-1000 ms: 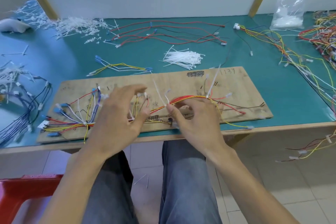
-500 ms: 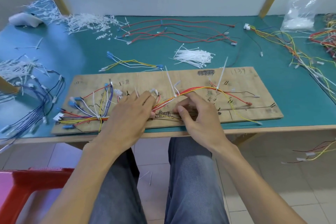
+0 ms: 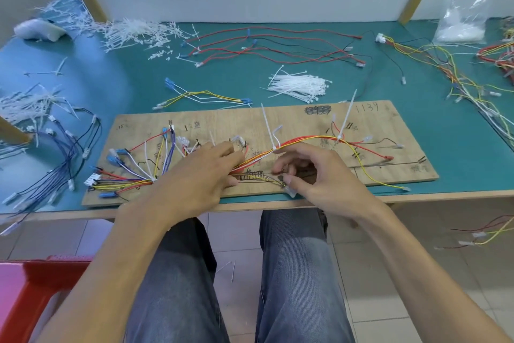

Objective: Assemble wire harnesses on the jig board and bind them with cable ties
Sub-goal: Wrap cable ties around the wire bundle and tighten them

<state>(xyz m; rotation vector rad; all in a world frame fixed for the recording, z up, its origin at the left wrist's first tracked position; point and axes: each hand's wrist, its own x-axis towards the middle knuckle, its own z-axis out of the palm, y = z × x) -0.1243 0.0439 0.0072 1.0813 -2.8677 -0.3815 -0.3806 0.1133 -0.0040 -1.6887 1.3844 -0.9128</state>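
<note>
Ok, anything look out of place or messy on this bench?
Two cable ties on the harness stand with long uncut tails above the jig board. White tie offcuts lie scattered over the mat's far-left corner, and a few on the floor. One yellow wire runs off the board's front edge.

1. The left hand and the right hand are bare.
2. Both forearms are also bare along all the length that one can see.
3. On the legs are blue-grey denim jeans, a little faded on the thighs, with soft creases in the cloth.
</note>
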